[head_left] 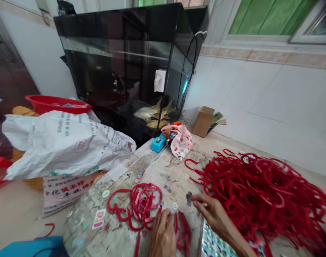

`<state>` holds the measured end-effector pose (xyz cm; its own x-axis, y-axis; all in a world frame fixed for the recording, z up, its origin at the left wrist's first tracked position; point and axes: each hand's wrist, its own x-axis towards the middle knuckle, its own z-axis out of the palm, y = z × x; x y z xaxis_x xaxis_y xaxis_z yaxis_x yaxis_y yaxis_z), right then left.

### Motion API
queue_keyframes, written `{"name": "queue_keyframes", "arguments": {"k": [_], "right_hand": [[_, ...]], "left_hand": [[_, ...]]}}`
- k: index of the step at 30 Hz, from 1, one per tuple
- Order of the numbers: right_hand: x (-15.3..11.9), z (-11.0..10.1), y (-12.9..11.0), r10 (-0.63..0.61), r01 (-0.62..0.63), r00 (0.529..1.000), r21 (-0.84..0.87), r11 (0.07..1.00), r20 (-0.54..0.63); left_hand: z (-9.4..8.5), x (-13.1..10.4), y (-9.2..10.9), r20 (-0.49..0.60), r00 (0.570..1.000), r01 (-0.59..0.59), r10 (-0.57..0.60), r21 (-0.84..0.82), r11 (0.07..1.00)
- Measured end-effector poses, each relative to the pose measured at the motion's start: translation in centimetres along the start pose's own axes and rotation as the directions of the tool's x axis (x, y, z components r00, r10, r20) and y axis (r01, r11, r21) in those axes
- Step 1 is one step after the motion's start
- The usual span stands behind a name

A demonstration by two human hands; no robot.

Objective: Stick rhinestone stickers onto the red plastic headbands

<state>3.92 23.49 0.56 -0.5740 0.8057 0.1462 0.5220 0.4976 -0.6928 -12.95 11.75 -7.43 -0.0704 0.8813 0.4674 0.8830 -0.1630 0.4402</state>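
Observation:
My left hand (163, 232) is low in the middle of the head view, fingers curled down on the table between red fuzzy strips; what its fingertips hold, if anything, is hidden. My right hand (209, 210) reaches in from the lower right, thumb and forefinger near a small dark piece (189, 198) on the table. A loose group of curled red strips (145, 203) lies just beyond and left of my left hand. More red strips (183, 232) lie between the hands. A large tangled heap of red strips (259, 189) fills the right side.
Behind the table (112, 200) stands a fish tank (120, 71). A blue tape dispenser (158, 142), a pink-handled bag (181, 144) and a cardboard box (203, 121) sit at the back. White sacks (66, 142) and a red basin (58, 104) are at the left. A patterned sheet (215, 242) lies under my right forearm.

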Motion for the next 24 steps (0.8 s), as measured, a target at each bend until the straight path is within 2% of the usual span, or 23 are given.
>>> {"name": "queue_keyframes", "arguments": {"k": [2,4,7,9,12,13,15,17,19,21,24], "right_hand": [[4.5,-0.9,1.5,-0.049,0.041,0.996,-0.105,0.994,-0.072],[9.3,-1.8,2.8,-0.152,0.081,0.972,-0.35,0.933,-0.179],[16.3,-2.8,4.1,-0.2,0.05,0.937,-0.457,0.888,-0.285],[20.3,-3.1,4.5,-0.239,0.044,0.919,-0.522,0.852,-0.313],[24.6,-3.1,5.0,-0.306,0.085,0.915,-0.614,0.785,-0.264],[25.5,-3.0,5.2,-0.324,0.107,0.918,-0.641,0.76,-0.23],[26.2,-2.7,5.6,-0.352,0.161,0.924,-0.686,0.71,-0.148],[25.7,-2.4,5.9,-0.372,0.218,0.926,-0.716,0.663,-0.063],[24.2,-2.3,6.1,-0.39,0.275,0.921,-0.734,0.621,0.015],[22.1,-2.4,6.2,-0.403,0.327,0.912,-0.741,0.586,0.083],[18.8,-2.7,6.3,-0.393,0.369,0.907,-0.741,0.562,0.154]], "left_hand": [[1.1,0.7,-0.6,-0.038,0.999,-0.027,0.026,-0.019,0.999],[2.3,1.3,-1.2,-0.08,0.996,-0.054,0.051,-0.037,0.998],[3.2,2.8,-1.7,-0.124,0.991,-0.048,0.04,-0.062,0.997],[2.9,4.4,-1.4,-0.133,0.991,-0.042,0.029,-0.097,0.994],[1.2,7.6,-0.1,-0.186,0.982,-0.049,0.013,-0.186,0.981],[0.4,8.9,0.5,-0.26,0.964,-0.011,-0.048,-0.221,0.975],[-1.4,11.6,1.5,-0.211,0.976,-0.016,-0.049,-0.293,0.956],[-2.8,14.5,1.8,-0.146,0.989,-0.018,-0.035,-0.348,0.937],[-3.3,17.7,1.5,-0.183,0.983,-0.052,-0.02,-0.383,0.922],[-2.8,21.1,0.8,-0.195,0.981,-0.072,-0.003,-0.378,0.923],[-0.4,25.9,-0.1,-0.081,0.996,-0.041,0.02,-0.257,0.966]]}}
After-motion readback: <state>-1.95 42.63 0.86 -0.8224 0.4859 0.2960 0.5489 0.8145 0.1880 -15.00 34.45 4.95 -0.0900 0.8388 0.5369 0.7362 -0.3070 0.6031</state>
